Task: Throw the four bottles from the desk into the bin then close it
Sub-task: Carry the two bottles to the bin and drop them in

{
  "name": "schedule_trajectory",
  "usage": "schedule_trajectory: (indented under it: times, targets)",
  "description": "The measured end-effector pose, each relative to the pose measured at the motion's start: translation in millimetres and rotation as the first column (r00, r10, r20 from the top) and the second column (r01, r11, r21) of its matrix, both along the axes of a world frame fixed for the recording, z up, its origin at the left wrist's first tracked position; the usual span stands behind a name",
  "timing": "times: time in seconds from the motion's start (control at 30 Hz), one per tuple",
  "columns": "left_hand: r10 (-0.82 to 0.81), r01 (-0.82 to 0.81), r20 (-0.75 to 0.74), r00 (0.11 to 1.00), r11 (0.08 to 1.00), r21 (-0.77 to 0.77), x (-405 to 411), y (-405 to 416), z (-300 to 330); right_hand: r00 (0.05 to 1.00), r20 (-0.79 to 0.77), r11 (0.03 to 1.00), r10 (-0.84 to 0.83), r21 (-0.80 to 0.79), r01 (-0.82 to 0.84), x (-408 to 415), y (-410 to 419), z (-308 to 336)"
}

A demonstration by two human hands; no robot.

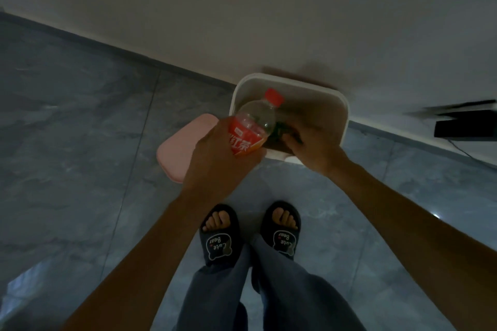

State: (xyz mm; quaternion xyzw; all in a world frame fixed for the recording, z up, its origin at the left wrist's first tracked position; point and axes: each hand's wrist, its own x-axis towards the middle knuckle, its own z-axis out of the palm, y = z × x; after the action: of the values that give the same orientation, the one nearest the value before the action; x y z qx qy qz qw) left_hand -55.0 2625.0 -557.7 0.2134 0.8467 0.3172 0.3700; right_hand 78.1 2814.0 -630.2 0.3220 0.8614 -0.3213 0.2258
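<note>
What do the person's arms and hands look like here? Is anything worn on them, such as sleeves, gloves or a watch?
Both arms are bare from the frame's lower edge to the wrist: no sleeves show. The left hand and the right hand wear no gloves, and no watch, bracelet or ring is visible, though the picture is dim. There are no markings on either forearm.
</note>
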Motion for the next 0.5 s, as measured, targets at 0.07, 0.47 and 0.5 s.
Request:
schedule_trajectory:
  times: [0.07,0.47,0.5]
  targets:
    - [-0.145,0.145,-0.037,0.989,0.989,-0.008,-5.7,19.5,12.3,1.000,-0.009,1.000,0.029,-0.002,-0.029,18.6,-8.6,26.6]
    - [-0.779,0.685,-0.373,0.504,0.624,-0.376,-8.1,127.6,-38.8,0.971,-0.096,0.938,0.217,0.296,-0.181,53.0,-31.2,31.0]
    - [-0.782,0.675,-0.394,0.483,0.619,-0.401,-8.7,128.7,-51.7,0.972,-0.106,0.940,0.210,0.296,-0.171,53.7,-31.4,29.1]
